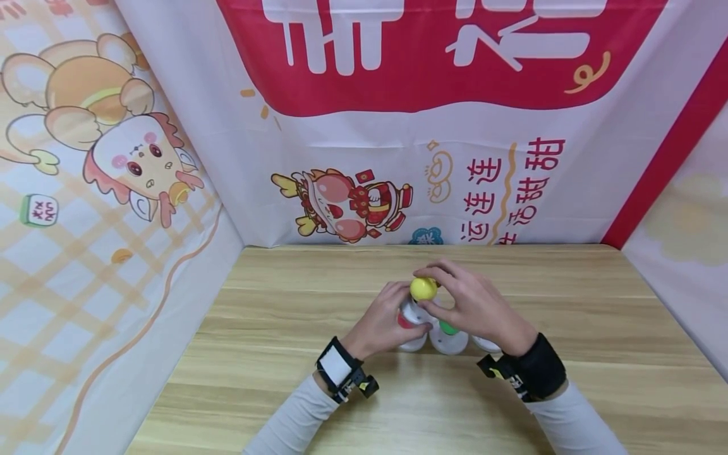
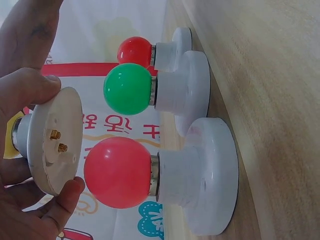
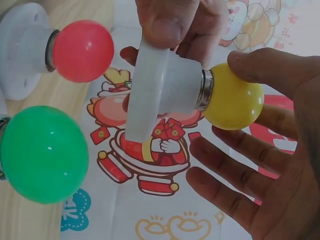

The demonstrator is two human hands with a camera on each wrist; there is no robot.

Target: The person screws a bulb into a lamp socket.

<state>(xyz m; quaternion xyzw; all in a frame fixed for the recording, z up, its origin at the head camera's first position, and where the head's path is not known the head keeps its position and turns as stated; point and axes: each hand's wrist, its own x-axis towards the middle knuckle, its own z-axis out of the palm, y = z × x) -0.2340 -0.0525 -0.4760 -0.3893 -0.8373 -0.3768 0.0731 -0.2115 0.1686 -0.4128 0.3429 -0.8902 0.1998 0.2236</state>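
Note:
My left hand [image 1: 378,325] grips a white round lamp holder [image 3: 149,95] by the rim of its base, lifted off the table. Two brass screws show on its underside in the left wrist view. A yellow bulb [image 1: 423,289] sits in its socket, the metal collar showing at the joint. My right hand [image 1: 480,309] pinches this bulb between thumb and fingers. Below stand three more white holders on the table: the nearest in the left wrist view bears a red bulb [image 2: 119,172], the middle one a green bulb [image 2: 127,89], the far one another red bulb [image 2: 135,51].
The wooden table [image 1: 273,360] reaches back to a printed cloth [image 1: 352,145] hanging behind it. A patterned cloth [image 1: 114,272] hangs along the left side. The standing holders form a row under and between my hands in the head view.

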